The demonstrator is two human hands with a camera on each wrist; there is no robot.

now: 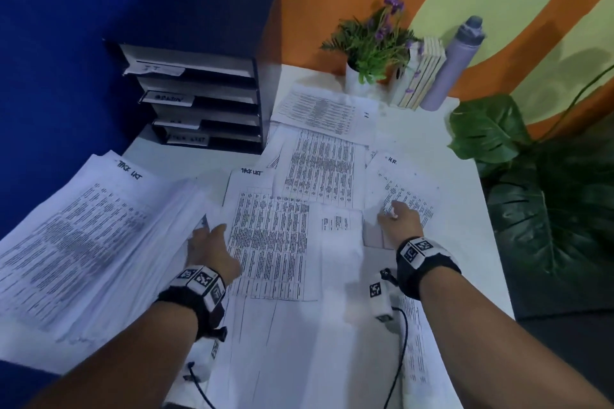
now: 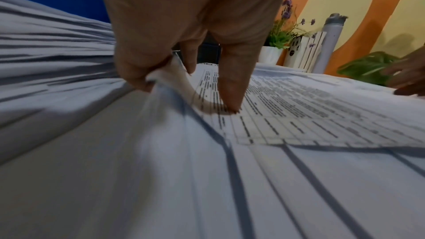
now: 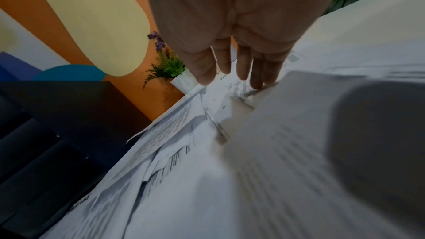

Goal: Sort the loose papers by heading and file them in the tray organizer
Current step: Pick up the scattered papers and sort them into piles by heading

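Left hand [image 1: 212,251] pinches the Task List stack [image 1: 79,236], keeping sorted sheets together; right hand [image 1: 400,221], fingers straight, presses the HR sheet [image 1: 403,183], probably to slide it free.

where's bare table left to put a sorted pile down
Bare table shows on the far right, between the H.R. sheet and the bottle, and in a strip in front of the tray organizer. The middle is crowded with overlapping papers.
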